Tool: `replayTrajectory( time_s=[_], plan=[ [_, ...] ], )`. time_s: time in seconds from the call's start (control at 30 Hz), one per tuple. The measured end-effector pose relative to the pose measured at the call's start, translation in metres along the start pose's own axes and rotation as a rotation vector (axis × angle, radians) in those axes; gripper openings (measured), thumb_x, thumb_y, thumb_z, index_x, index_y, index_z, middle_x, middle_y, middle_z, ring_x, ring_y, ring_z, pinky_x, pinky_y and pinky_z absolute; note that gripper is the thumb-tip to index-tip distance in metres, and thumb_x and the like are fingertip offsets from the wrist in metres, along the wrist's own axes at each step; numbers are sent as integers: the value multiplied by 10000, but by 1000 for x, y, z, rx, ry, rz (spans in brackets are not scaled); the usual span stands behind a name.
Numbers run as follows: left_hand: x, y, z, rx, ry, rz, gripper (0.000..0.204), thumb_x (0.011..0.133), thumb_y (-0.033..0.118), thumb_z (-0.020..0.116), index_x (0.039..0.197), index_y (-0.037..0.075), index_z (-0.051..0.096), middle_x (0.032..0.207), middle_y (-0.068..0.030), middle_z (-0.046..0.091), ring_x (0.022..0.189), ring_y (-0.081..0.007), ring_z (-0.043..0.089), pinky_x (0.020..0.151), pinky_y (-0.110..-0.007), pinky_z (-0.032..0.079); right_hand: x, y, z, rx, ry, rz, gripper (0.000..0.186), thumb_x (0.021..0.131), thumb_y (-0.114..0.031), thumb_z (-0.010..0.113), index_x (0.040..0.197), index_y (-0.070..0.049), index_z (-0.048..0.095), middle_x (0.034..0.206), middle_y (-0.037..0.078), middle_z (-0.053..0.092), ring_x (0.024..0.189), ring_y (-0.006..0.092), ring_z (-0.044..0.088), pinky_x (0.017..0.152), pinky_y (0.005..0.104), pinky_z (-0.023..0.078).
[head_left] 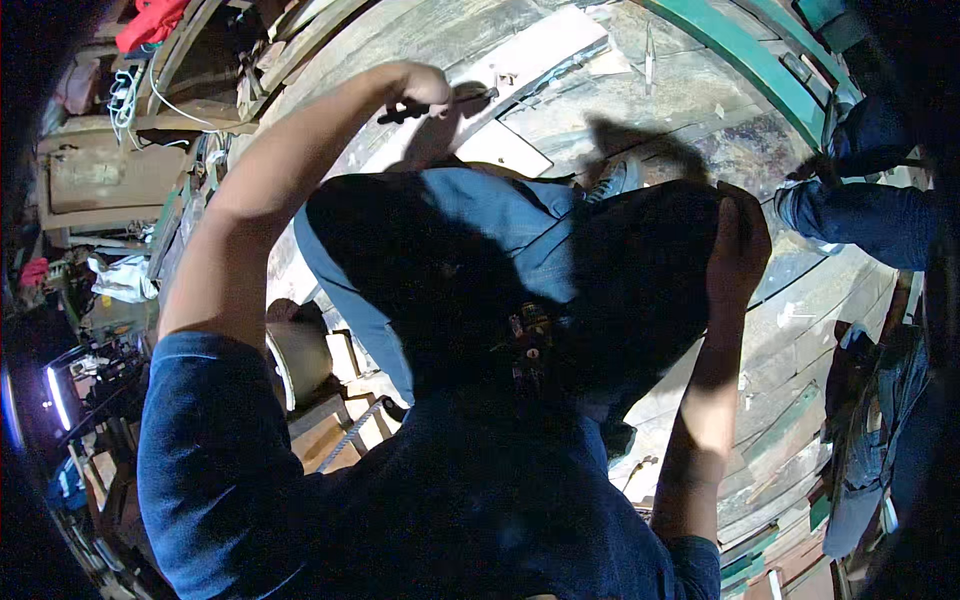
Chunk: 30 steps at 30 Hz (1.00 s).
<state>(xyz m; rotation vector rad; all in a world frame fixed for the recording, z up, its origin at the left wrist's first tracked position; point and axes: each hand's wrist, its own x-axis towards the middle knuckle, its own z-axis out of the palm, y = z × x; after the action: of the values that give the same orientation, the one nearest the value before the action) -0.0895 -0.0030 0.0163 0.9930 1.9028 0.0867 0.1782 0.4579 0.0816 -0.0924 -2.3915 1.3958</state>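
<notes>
My left hand (428, 88) reaches out at the upper left, its fingers closed. A dark, slim object (400, 113) shows at its underside; blur and shadow hide what kind it is. Just beyond and to the right of that hand, a long white board (548, 48) lies on the floor, with a small metal-looking piece (507, 79) on it. Nearer to me is a smaller white panel (512, 150). My right hand (742, 240) lies over my right knee with nothing visible in it; shadow covers much of its fingers. Blue-grey trousers (545, 235) cover my bent legs.
Worn planks (690, 95) make up the floor. Green beams (745, 60) run along the far right. Another person's jeans-clad leg (860, 222) is at the right. Beside my left hip stand a round drum-like thing (305, 355) and wood offcuts (345, 420). Clutter and a white cable (122, 105) line the left.
</notes>
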Motion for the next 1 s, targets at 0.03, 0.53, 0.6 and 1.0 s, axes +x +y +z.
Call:
replayTrajectory(
  time_s=[0.03, 0.53, 0.6, 1.0],
  plan=[
    [25, 23, -10, -153, -40, -502, 202, 785, 178, 548, 899, 56, 661, 700, -74, 572, 521, -211, 500, 424, -409, 412, -3, 2, -4, -24, 2, 15, 210, 924, -130, 485, 1024, 0, 617, 997, 109, 640, 944, 204, 586, 877, 308, 429],
    [94, 9, -64, -94, -172, -424, 296, 702, 201, 736, 981, 108, 701, 1073, -125, 646, 850, -275, 616, 712, -441, 478, -6, 14, -14, -98, 73, 37, 203, 919, -177, 525, 998, -22, 631, 956, 114, 659, 895, 234, 617, 840, 331, 462],
    [107, 67, -72, -121, -193, -654, 274, 692, 223, 762, 944, 125, 713, 1022, -98, 661, 708, -248, 633, 636, -397, 494, -13, 18, -32, -241, 76, 34, 218, 922, -185, 512, 998, -18, 630, 960, 120, 653, 896, 252, 613, 848, 344, 457],
    [48, 65, -36, -228, 55, -566, 76, 647, 153, 609, 657, 85, 641, 555, -40, 534, 466, -221, 445, 497, -412, 439, -8, 9, -21, -167, 45, -18, 181, 901, -95, 521, 989, 23, 626, 981, 126, 648, 926, 224, 593, 878, 324, 436]
  ],
)
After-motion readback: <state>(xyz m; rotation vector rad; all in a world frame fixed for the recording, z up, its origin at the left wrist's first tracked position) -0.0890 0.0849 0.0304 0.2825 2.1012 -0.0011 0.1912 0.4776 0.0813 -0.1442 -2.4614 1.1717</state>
